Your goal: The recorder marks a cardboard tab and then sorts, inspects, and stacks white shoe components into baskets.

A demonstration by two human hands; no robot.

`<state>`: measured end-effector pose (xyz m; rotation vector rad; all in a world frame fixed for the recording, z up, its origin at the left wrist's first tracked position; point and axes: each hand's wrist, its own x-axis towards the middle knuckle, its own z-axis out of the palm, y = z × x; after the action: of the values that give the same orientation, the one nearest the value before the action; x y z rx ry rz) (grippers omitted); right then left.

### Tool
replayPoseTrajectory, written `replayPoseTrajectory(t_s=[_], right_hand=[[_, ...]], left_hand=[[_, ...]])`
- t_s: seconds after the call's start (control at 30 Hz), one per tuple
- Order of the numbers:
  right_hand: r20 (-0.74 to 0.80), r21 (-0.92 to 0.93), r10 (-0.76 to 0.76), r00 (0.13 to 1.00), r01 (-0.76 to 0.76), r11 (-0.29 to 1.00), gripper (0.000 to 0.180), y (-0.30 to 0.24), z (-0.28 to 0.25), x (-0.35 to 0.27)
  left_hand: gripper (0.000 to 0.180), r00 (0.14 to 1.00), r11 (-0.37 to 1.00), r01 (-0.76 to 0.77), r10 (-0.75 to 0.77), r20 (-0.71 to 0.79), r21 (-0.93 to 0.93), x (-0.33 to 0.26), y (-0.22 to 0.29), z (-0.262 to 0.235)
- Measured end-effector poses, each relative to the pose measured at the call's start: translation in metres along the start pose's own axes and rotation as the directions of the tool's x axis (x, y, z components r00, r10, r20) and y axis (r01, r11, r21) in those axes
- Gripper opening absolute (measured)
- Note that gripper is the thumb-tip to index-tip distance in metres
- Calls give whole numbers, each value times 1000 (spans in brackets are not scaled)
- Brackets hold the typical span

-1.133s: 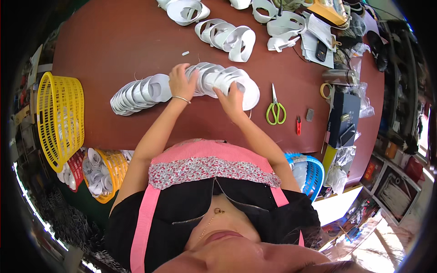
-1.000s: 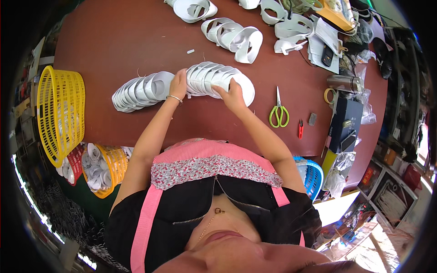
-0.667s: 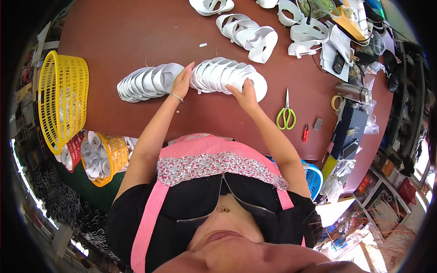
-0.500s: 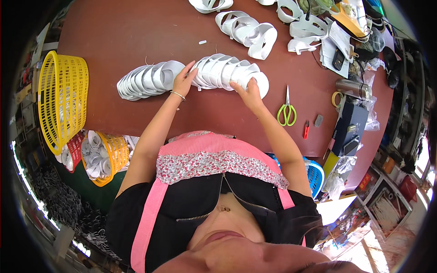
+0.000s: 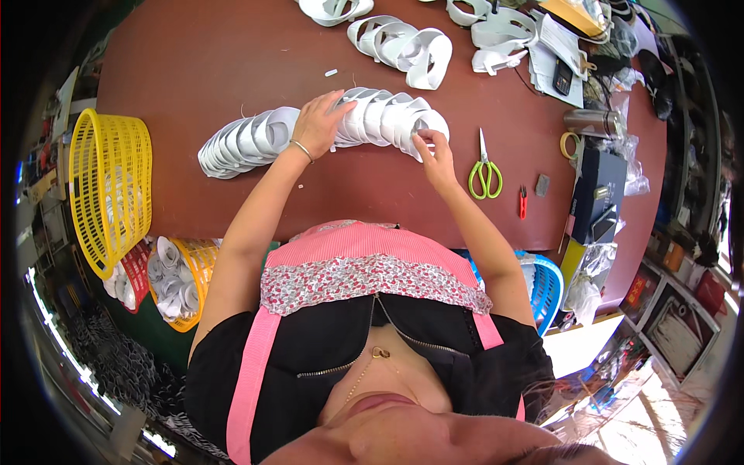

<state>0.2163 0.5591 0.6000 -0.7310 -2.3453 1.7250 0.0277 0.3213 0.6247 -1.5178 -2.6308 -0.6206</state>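
Note:
A long row of white curved pieces [image 5: 384,116], stacked on edge like overlapping rings, lies across a dark red table [image 5: 232,54]. My left hand [image 5: 319,124] rests flat on the row near its middle, fingers spread over the pieces. My right hand [image 5: 434,151] pinches the last white piece at the row's right end. Left of my left hand the row continues as a fanned stack [image 5: 236,143].
Green-handled scissors [image 5: 484,172] and a small red tool [image 5: 523,203] lie right of my right hand. More white pieces [image 5: 403,43] sit further back. A yellow basket [image 5: 108,190] hangs off the left edge, a blue basket [image 5: 546,287] at the right. Clutter fills the far right corner.
Both hands stayed on the row of white pieces. My right hand slid a little along the right end and now pinches the end piece. The view shifted slightly.

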Motion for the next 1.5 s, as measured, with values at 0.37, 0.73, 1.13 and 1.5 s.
replayPoseTrajectory(t_s=[0.37, 0.73, 1.13, 1.5], right_hand=[[-249, -60, 68, 966, -85, 995, 25, 47, -26, -82], [-231, 69, 94, 968, -80, 994, 19, 53, -36, -117], [-381, -101, -2, 925, -39, 994, 13, 32, -26, -174], [-936, -95, 17, 350, -301, 949, 22, 10, -22, -340]], left_hand=[[58, 999, 995, 19, -16, 35, -96, 36, 44, 5], [70, 957, 981, -182, 161, 240, 69, 56, 71, 18], [59, 920, 919, -374, 384, 75, -127, 30, 137, 26], [55, 825, 869, -407, 483, 294, -283, -127, 134, 28]])
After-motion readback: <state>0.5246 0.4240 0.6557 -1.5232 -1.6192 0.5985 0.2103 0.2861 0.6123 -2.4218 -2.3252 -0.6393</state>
